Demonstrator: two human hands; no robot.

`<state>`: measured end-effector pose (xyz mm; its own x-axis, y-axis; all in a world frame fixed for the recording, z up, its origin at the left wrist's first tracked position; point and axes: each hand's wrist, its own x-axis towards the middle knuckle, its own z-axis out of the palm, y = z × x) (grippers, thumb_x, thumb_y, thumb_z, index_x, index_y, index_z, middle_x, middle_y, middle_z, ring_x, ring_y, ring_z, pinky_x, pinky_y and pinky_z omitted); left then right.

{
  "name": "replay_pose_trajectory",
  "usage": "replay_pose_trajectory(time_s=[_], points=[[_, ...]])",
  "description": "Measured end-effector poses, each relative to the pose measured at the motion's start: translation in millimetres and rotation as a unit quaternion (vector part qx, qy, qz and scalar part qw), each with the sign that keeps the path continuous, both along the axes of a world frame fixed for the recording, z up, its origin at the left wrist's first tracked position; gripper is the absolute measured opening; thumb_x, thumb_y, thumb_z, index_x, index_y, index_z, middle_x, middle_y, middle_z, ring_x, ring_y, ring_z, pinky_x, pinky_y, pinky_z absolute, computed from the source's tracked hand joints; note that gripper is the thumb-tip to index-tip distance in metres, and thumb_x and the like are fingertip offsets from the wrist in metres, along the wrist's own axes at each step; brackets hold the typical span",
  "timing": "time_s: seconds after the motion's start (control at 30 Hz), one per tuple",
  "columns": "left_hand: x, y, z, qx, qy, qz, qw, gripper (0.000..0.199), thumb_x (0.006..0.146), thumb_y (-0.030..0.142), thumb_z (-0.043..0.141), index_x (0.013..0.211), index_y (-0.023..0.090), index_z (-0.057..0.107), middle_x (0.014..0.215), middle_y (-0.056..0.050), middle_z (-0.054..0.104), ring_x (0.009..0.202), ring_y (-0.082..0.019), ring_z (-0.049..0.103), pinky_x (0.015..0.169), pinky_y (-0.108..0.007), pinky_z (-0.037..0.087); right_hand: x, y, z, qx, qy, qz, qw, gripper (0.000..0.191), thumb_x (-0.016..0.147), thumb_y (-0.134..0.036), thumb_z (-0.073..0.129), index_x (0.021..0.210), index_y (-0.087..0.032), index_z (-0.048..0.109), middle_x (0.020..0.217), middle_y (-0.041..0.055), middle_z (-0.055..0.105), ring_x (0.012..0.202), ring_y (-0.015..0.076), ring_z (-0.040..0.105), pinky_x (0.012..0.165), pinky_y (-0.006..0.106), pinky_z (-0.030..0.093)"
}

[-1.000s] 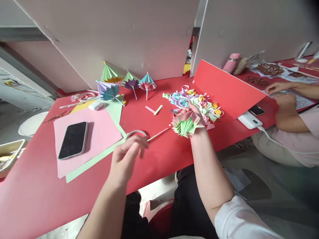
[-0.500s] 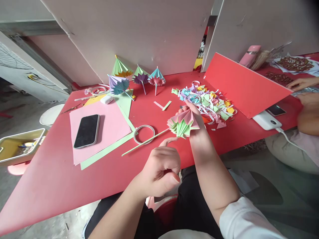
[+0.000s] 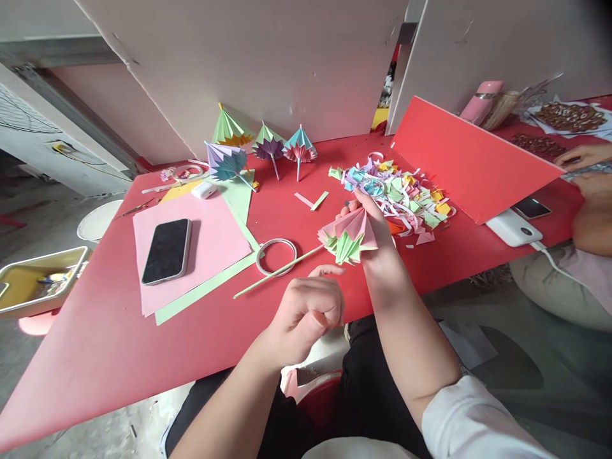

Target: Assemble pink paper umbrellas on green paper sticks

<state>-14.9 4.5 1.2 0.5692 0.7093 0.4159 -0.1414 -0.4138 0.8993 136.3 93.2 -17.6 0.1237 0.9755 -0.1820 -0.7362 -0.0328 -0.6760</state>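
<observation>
My right hand holds a folded paper umbrella, pink outside and light green inside, tilted with its thin green stick pointing down to the left. Its fingers reach behind the pleated paper and are partly hidden. Just below the umbrella is my left hand, its index finger stretched towards the green pleats and the other fingers curled in. I see nothing held in it. The stick passes over a white tape roll on the red table.
Several finished paper umbrellas stand at the back. Pink paper sheets lie left under a phone and a white case. Paper scraps are heaped before a red board. Another person's hand shows far right.
The umbrella has turned slightly in my right hand and shifted a little left. My left hand has moved slightly, its thumb drawing closer to the curled fingers.
</observation>
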Motion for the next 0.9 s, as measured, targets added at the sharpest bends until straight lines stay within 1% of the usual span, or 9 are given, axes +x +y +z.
replay_pose_trajectory(time_s=[0.1,0.2,0.37,0.43,0.5,0.6,0.73,0.9], points=[[-0.4,0.6,-0.7,-0.014,-0.005,0.003,1.000,0.058,0.086,0.063,0.020,0.048,0.020,0.028,0.043,0.003,0.034,0.046,-0.013,0.045,0.094,-0.041,0.037,1.0,-0.8,1.7,-0.012,-0.001,0.013,1.000,0.035,0.069,-0.041,0.066,0.056,-0.021,0.041,0.052,-0.0068,0.044,0.051,0.0072,0.052,0.049,0.020,0.045],[-1.8,-0.2,-0.3,-0.012,0.000,0.017,1.000,0.057,0.086,0.063,0.022,0.049,0.020,0.028,0.045,0.003,0.035,0.047,-0.013,0.045,0.096,-0.042,0.036,2.9,-0.6,4.7,-0.025,0.003,0.028,0.999,0.037,0.069,-0.042,0.066,0.054,-0.021,0.039,0.050,-0.0062,0.045,0.049,0.0072,0.051,0.048,0.019,0.044],[-1.9,-1.8,-0.3,-0.023,-0.008,0.018,1.000,0.057,0.087,0.062,0.023,0.049,0.019,0.028,0.046,0.002,0.039,0.050,-0.013,0.049,0.101,-0.044,0.031,4.3,-1.4,8.9,-0.030,-0.021,0.018,0.999,0.040,0.070,-0.045,0.064,0.052,-0.021,0.038,0.050,-0.0054,0.045,0.048,0.0080,0.050,0.047,0.020,0.044],[-1.1,-1.5,-0.9,-0.038,-0.018,0.023,0.999,0.058,0.087,0.062,0.024,0.048,0.020,0.029,0.045,0.003,0.037,0.050,-0.013,0.050,0.101,-0.044,0.030,3.9,-2.0,9.3,-0.031,-0.023,0.015,0.999,0.040,0.070,-0.044,0.065,0.052,-0.021,0.038,0.050,-0.0055,0.044,0.049,0.0082,0.051,0.048,0.021,0.045],[-0.1,-0.8,-1.3,-0.064,-0.029,0.029,0.997,0.059,0.086,0.063,0.022,0.047,0.020,0.030,0.043,0.003,0.033,0.049,-0.014,0.050,0.100,-0.044,0.032,3.5,-2.5,8.9,-0.029,-0.020,0.014,0.999,0.040,0.070,-0.043,0.065,0.052,-0.021,0.038,0.049,-0.0058,0.043,0.049,0.0081,0.051,0.048,0.020,0.045],[1.6,0.2,-1.2,-0.096,-0.055,0.023,0.994,0.061,0.087,0.063,0.016,0.046,0.020,0.031,0.041,0.003,0.029,0.045,-0.014,0.048,0.093,-0.045,0.038,3.2,-3.0,7.5,-0.017,-0.019,0.016,1.000,0.038,0.070,-0.042,0.065,0.053,-0.021,0.039,0.051,-0.0057,0.045,0.050,0.0078,0.050,0.049,0.020,0.045],[3.0,0.1,-0.6,-0.098,-0.070,0.016,0.993,0.060,0.086,0.063,0.017,0.046,0.021,0.029,0.041,0.004,0.022,0.043,-0.013,0.046,0.091,-0.044,0.040,3.0,-2.4,6.7,-0.021,-0.003,0.023,0.999,0.036,0.070,-0.040,0.065,0.053,-0.021,0.041,0.053,-0.0056,0.045,0.052,0.0074,0.051,0.050,0.019,0.045],[3.2,-0.4,-0.3,-0.128,-0.082,0.050,0.987,0.061,0.087,0.062,0.012,0.045,0.021,0.027,0.040,0.003,0.025,0.044,-0.014,0.048,0.091,-0.045,0.041,4.5,0.5,6.5,-0.007,0.008,0.012,1.000,0.039,0.071,-0.040,0.064,0.051,-0.021,0.036,0.049,-0.0067,0.040,0.048,0.0069,0.049,0.050,0.019,0.045]])
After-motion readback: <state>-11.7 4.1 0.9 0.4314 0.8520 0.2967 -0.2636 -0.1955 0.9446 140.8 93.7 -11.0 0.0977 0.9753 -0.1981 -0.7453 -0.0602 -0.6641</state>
